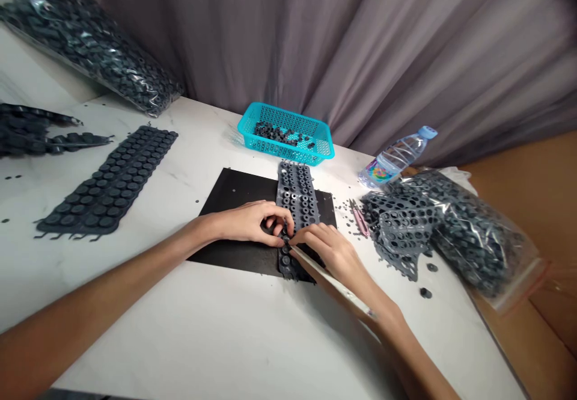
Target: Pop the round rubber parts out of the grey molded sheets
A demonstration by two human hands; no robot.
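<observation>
A dark grey rubber sheet (pixel 297 192) with rows of round knobs and holes lies lengthwise on a black mat (pixel 238 198). My left hand (pixel 252 219) is bent over the sheet's near part, thumb and fingers closed on a small black rubber plug (pixel 285 239). From the other side my right hand (pixel 331 249) grips a long, thin whitish tool (pixel 336 283). Its tip meets the sheet beside my left fingertips, and its rear end points back along my right forearm. My fingers partly cover the spot where tool and plug meet.
Behind the mat stands a turquoise basket (pixel 288 150) holding small black pieces. Another knobbed sheet (pixel 112 183) lies left. To the right are pink-handled snips (pixel 359 218), perforated sheet scraps (pixel 406 225), a water bottle (pixel 396 158) and a bag of black parts (pixel 482 237). A larger bag (pixel 90 45) leans back left.
</observation>
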